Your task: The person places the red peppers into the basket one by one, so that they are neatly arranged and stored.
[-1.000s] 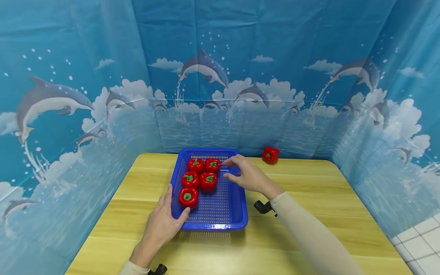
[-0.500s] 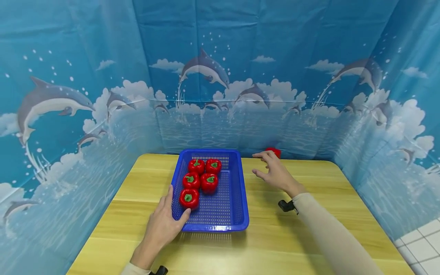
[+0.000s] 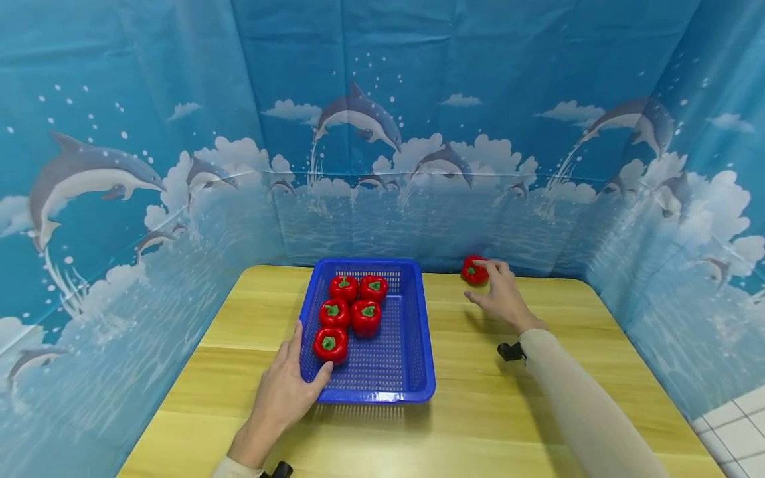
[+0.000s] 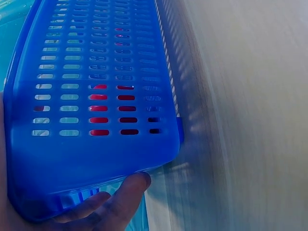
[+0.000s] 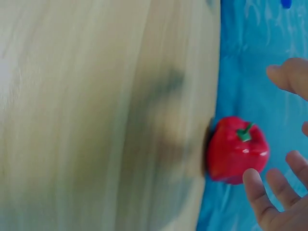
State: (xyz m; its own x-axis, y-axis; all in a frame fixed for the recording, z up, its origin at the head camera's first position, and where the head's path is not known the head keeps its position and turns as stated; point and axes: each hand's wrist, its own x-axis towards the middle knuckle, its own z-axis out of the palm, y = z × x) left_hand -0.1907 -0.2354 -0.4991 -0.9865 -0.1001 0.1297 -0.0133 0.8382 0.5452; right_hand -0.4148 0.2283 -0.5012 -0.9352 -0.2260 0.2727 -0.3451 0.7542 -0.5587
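Note:
A blue plastic basket holds several red bell peppers with green stems, grouped toward its left side. My left hand grips the basket's near left corner, thumb over the rim. In the left wrist view, its fingers curl against the outside of the perforated wall. A lone red bell pepper sits at the table's back edge, right of the basket. Beside it my right hand reaches over with spread fingers and thumb. The right wrist view shows a gap between the thumb and that pepper.
The wooden table carries the basket and the lone pepper. A blue curtain printed with dolphins hangs along the back and both sides. White tiles show at the lower right.
My right hand has left the space above the basket and moved right to the lone pepper. The left hand and the basket have hardly moved.

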